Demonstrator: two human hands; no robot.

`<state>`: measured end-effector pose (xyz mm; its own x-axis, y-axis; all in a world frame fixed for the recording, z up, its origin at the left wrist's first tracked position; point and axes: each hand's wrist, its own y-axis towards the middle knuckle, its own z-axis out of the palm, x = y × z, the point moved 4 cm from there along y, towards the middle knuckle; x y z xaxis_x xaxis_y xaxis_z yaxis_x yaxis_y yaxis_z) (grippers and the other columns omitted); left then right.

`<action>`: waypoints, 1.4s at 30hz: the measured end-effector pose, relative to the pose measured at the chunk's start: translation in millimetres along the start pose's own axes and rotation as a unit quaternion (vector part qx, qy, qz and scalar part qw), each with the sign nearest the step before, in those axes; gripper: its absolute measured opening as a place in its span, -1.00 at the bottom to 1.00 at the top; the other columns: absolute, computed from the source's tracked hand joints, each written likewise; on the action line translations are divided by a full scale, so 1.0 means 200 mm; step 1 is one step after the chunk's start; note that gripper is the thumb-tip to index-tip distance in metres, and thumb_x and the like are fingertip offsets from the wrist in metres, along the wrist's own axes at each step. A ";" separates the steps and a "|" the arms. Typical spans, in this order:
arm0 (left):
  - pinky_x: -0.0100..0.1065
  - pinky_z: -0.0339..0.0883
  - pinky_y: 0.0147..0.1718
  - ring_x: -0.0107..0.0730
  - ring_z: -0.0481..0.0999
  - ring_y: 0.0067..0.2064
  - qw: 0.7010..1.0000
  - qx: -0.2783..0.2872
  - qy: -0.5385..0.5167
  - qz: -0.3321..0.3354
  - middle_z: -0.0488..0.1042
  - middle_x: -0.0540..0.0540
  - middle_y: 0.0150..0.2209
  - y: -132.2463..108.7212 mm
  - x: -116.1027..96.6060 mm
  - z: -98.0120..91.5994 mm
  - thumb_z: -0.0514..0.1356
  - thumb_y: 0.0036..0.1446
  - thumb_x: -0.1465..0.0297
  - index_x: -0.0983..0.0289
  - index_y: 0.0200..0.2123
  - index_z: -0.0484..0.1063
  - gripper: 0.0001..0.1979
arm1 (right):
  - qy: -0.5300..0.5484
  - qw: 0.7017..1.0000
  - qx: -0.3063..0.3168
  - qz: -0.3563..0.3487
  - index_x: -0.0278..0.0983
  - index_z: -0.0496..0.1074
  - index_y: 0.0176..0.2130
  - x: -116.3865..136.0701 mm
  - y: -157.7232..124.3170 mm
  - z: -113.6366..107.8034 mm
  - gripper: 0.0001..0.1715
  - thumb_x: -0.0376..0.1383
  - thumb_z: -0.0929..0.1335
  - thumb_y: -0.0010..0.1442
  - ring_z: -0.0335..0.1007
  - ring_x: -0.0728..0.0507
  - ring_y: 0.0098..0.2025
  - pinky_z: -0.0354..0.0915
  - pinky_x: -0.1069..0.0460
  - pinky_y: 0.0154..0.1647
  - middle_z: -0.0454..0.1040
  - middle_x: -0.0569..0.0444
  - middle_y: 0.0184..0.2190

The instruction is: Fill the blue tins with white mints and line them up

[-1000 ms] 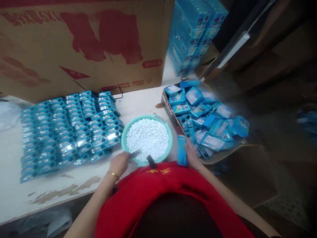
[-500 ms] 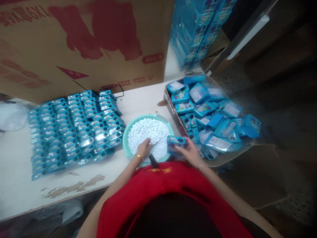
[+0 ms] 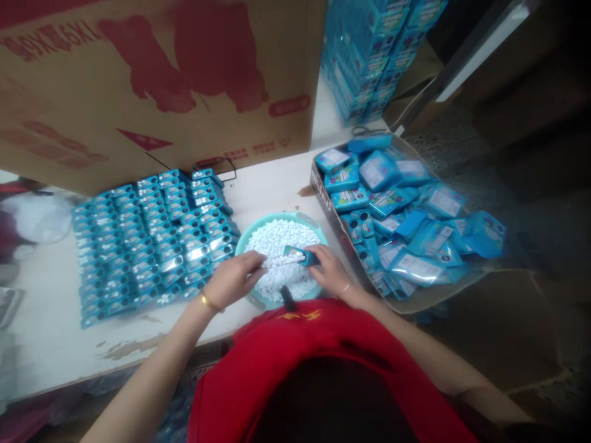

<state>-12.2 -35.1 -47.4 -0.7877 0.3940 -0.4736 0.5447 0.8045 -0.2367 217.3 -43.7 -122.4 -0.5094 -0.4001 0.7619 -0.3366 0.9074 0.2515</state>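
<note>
A round teal plastic basin [image 3: 243,245] is noted on the white surface [image 3: 272,184], which is scuffed at its near edge. The basin is heaped with small, matt white pellets [image 3: 277,237].

A small rectangular blue box [image 3: 300,254] is held level over the middle of the basin, just above the pellets. It is glossy, with printed faces. It is clamped at its right end by the right hand [image 3: 330,271]. The left hand [image 3: 233,280] is laid over the basin's left rim, fingers drawn together and tips at the box's left end. Whether anything is pinched there cannot be told.

Left of the basin, like boxes [image 3: 152,234] are ranked in tight rows. To its right, blue packs are piled loosely in a cardboard tray [image 3: 325,206]. Behind it a large printed carton [image 3: 161,80] is stood.
</note>
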 end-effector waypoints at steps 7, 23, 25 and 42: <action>-0.32 0.30 -0.35 -0.26 0.48 -0.30 0.979 0.107 0.159 -0.071 0.47 0.14 -0.27 0.08 -0.20 -0.13 -0.02 0.24 0.32 0.25 -0.16 0.38 -0.77 | -0.014 1.000 0.024 -0.010 -0.23 0.29 0.01 0.02 0.00 0.05 -0.54 -0.46 0.26 0.09 0.33 -0.26 0.00 0.31 -0.21 0.03 0.42 -0.09 -0.10; -0.29 0.29 -0.26 -0.17 0.46 -0.13 0.969 0.069 0.075 -0.226 0.46 0.20 -0.16 0.05 0.36 0.40 0.01 0.23 0.35 0.26 -0.19 0.38 -0.80 | -0.012 0.994 -0.026 0.106 -0.19 0.28 0.01 -0.09 -0.08 -0.07 -0.60 -0.31 0.32 0.15 0.35 -0.25 -0.01 0.30 -0.18 0.02 0.43 -0.06 -0.08; -0.27 0.29 -0.19 -0.17 0.45 -0.08 0.974 0.057 0.032 -0.219 0.46 0.20 -0.12 0.13 0.36 0.58 0.00 0.24 0.35 0.25 -0.13 0.37 -0.78 | -0.007 0.991 -0.034 0.127 -0.19 0.29 -0.01 -0.10 -0.09 -0.09 -0.62 -0.26 0.34 0.15 0.36 -0.25 -0.03 0.29 -0.17 0.01 0.43 -0.05 -0.09; -0.36 0.32 -0.22 -0.37 0.47 -0.25 0.986 -0.052 -0.144 -0.067 0.50 0.09 -0.21 0.05 0.17 0.17 0.06 0.21 0.20 0.25 -0.10 0.37 -0.70 | -0.042 0.994 -0.037 0.093 -0.22 0.30 0.00 -0.10 -0.06 -0.06 -0.61 -0.35 0.29 0.14 0.34 -0.28 -0.02 0.30 -0.20 0.02 0.42 -0.10 -0.09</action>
<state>-23.2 -28.6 -94.7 -0.7278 0.1500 -0.6692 0.3967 0.8881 -0.2323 241.0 -44.1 -134.2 -0.6233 -0.2309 0.7471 -0.1724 0.9725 0.1567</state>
